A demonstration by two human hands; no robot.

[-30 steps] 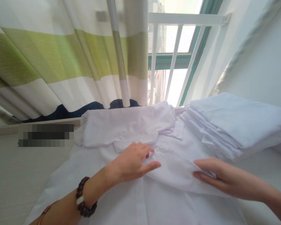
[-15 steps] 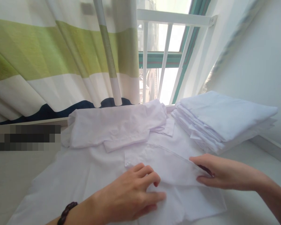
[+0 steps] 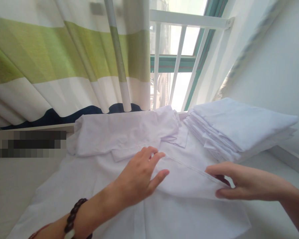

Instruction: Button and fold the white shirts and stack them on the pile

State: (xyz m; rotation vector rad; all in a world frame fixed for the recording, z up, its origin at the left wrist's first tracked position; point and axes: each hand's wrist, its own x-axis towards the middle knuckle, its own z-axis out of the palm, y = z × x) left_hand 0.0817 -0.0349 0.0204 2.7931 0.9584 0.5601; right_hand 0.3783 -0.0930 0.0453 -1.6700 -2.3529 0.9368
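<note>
A white shirt [image 3: 109, 172] lies spread over the pale surface, one part folded across it at the back. What looks like its sleeve [image 3: 184, 179] lies slantwise over the middle. At the right end of that sleeve, my right hand [image 3: 236, 181] holds the cloth between thumb and fingers. My left hand [image 3: 142, 172] rests at the sleeve's other end, thumb and fingers apart, fingertips touching the cloth. The cuff is partly hidden under it. A dark beaded bracelet [image 3: 73, 214] circles my left wrist.
A stack of folded white cloths [image 3: 241, 122] stands at the back right by the white wall [image 3: 284, 66]. Behind the shirt hang a green-and-white curtain [image 3: 72, 56] and a white window railing [image 3: 189, 20]. A blurred-out patch [image 3: 31, 143] covers something at left.
My left hand has moved up and away over the shirt to the sleeve's left end, its fingers spreading. My right hand keeps hold of the cloth, shifted slightly right.
</note>
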